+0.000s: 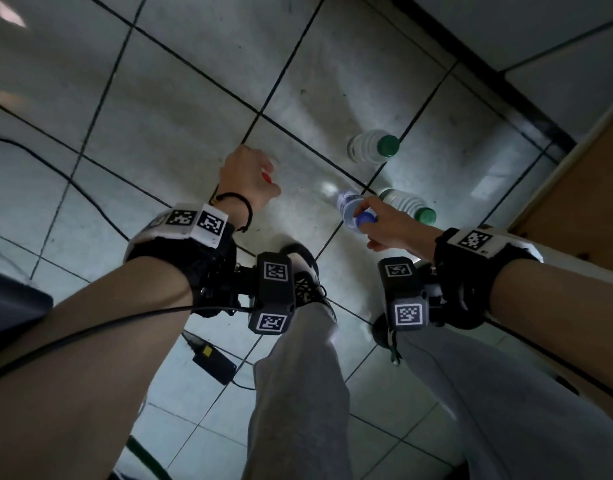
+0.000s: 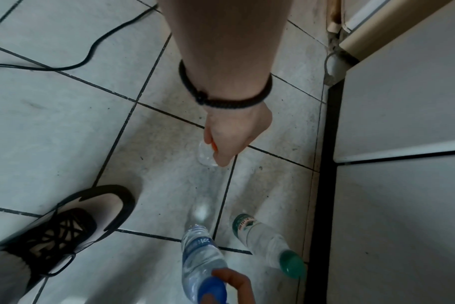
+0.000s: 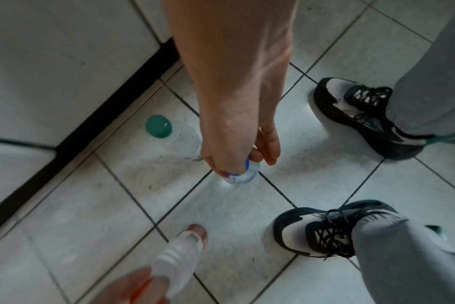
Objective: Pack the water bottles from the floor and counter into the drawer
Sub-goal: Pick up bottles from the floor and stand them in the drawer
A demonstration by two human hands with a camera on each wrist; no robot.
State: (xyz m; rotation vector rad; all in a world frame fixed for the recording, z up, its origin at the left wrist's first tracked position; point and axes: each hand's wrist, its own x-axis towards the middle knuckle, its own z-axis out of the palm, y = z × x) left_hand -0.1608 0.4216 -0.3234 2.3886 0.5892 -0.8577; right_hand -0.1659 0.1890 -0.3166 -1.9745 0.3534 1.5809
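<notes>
My left hand (image 1: 260, 174) grips the neck of a clear bottle with an orange-red cap (image 2: 207, 156); in the head view the hand hides most of it. My right hand (image 1: 365, 216) pinches the blue cap of a second water bottle (image 1: 348, 207), which leans over the tiles between my hands. Two green-capped bottles stand on the floor. One green-capped bottle (image 1: 371, 147) is farther out, and the other (image 1: 407, 204) is just behind my right hand. The right wrist view shows the blue-capped bottle (image 3: 243, 176) under my fingers (image 3: 269, 152). No drawer is in view.
A black cable (image 1: 55, 168) and a power adapter (image 1: 213, 362) lie on the tiles at the left. My shoes (image 3: 322, 232) stand close behind the bottles. A wooden panel (image 1: 575, 202) and white cabinet fronts (image 2: 403, 102) with a dark plinth line the right side.
</notes>
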